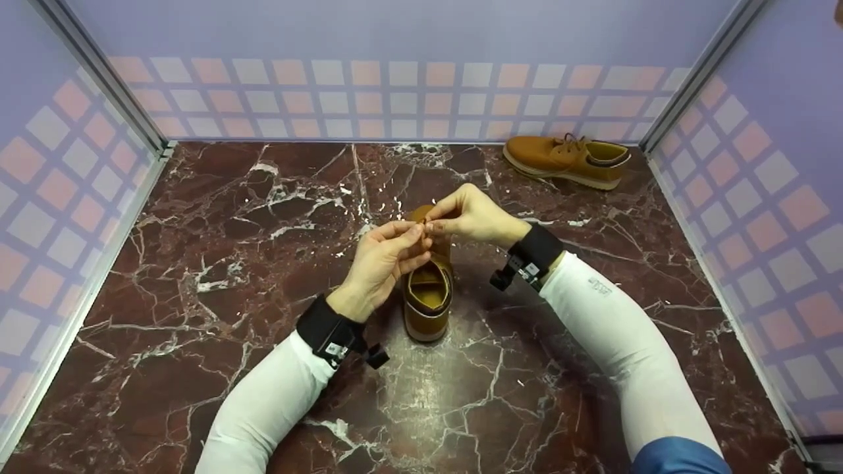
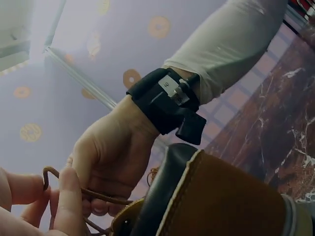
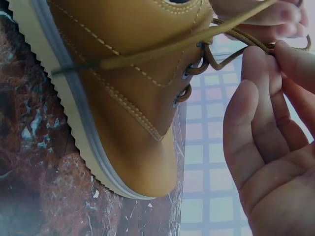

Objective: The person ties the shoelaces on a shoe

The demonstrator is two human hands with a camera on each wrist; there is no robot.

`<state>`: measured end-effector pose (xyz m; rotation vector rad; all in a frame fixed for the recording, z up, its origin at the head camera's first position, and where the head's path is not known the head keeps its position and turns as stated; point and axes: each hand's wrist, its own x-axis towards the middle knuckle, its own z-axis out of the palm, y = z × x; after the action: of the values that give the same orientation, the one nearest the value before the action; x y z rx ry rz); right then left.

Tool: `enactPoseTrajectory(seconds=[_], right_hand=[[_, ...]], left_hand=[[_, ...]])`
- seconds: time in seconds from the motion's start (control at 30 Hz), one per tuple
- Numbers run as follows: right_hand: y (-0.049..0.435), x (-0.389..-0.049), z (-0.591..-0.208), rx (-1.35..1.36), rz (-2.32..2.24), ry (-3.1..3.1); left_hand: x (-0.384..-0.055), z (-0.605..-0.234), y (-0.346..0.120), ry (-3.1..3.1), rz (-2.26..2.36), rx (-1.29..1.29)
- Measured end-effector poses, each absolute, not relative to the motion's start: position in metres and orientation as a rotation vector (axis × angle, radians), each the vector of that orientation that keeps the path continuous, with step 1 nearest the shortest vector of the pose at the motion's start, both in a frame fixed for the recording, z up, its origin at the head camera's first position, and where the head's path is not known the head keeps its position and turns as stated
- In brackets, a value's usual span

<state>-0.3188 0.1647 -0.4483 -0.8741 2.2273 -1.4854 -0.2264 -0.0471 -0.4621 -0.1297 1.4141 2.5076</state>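
Note:
A tan leather lace-up shoe (image 1: 427, 324) stands on the floor in front of me, toe pointing away. Above its lacing my left hand (image 1: 379, 264) pinches a brown shoelace (image 2: 106, 197) between thumb and fingers. From the other side my right hand (image 1: 479, 218) also pinches the lace, its fingertips meeting those of the left. A small bend of lace shows between the fingers in the left wrist view. One loose lace end (image 3: 187, 42) with a dark tip hangs across the shoe's side in the right wrist view. The fingers partly hide the knot area.
A matching tan shoe (image 1: 556, 160) lies against the back wall at the right, toe to the left. Dark red marble flooring (image 1: 276, 276) with white veins surrounds me. Walls with pink and white squares (image 1: 365, 99) close off the back and both sides.

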Motion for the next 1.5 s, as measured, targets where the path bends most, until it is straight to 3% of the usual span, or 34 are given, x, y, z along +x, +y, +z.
enactPoseTrajectory(seconds=[0.5,0.87,1.5], right_hand=[[0.167,-0.317,-0.447,-0.837,-1.536,2.148],[0.164,-0.316,-0.445,-0.857,-1.552,2.121],[0.17,-0.315,-0.449,-0.874,-1.621,2.048]], left_hand=[[-0.221,-0.47,-0.06,1.913,2.074,-0.024],[-0.233,-0.442,-0.073,2.602,1.378,0.495],[-0.257,-0.456,-0.064,2.919,1.293,0.751]])
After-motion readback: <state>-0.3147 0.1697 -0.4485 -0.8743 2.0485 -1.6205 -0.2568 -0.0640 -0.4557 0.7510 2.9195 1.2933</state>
